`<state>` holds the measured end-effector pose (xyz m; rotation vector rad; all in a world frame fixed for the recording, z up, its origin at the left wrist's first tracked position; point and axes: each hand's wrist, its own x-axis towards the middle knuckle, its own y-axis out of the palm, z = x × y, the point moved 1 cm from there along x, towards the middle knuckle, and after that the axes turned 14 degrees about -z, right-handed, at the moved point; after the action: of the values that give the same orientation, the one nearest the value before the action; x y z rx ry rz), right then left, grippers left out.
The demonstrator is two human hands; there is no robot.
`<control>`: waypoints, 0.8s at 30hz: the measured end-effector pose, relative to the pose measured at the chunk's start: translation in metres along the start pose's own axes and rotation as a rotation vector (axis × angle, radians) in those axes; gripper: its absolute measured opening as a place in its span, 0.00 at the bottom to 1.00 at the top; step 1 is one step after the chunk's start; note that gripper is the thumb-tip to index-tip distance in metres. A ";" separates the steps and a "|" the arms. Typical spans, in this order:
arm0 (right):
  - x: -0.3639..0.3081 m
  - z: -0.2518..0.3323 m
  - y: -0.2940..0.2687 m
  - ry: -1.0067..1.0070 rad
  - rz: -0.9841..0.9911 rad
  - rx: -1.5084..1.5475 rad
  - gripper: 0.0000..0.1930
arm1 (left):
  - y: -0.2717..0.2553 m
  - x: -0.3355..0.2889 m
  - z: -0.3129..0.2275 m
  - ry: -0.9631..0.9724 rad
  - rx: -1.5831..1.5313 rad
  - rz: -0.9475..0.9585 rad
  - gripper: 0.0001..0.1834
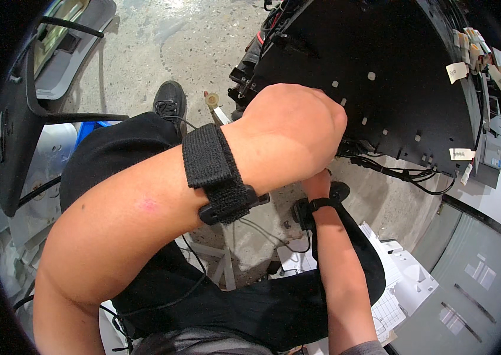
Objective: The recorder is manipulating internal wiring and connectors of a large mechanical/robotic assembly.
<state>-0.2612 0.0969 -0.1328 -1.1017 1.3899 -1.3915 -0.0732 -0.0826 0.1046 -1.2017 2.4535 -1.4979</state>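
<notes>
Broad, dark black panel (375, 53), white-spotted

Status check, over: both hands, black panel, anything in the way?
Left hand in front of black panel, fingers hidden. Right hand mostly hidden behind left, grip unclear. Cables along panel's lower edge; left hand blocks view.

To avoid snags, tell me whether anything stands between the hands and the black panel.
Nothing visible stands between the left hand and the black panel; black cables run near its lower edge. The left hand mostly hides the right hand, so the right's path is unclear.
</notes>
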 end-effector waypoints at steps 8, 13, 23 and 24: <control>0.002 0.015 -0.014 -0.114 0.133 0.009 0.17 | 0.002 -0.003 0.004 -0.006 -0.014 0.029 0.10; -0.004 0.005 -0.003 -0.082 0.115 -0.039 0.14 | 0.000 -0.001 0.001 -0.008 -0.009 0.049 0.10; -0.001 0.006 -0.017 0.044 0.075 0.114 0.14 | 0.001 -0.002 0.002 -0.022 0.013 0.050 0.10; 0.000 0.007 -0.017 0.045 0.075 0.112 0.14 | 0.001 -0.002 0.002 -0.018 0.023 0.042 0.10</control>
<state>-0.2544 0.0952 -0.1154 -0.9427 1.3543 -1.4296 -0.0719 -0.0821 0.1020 -1.1477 2.4277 -1.4929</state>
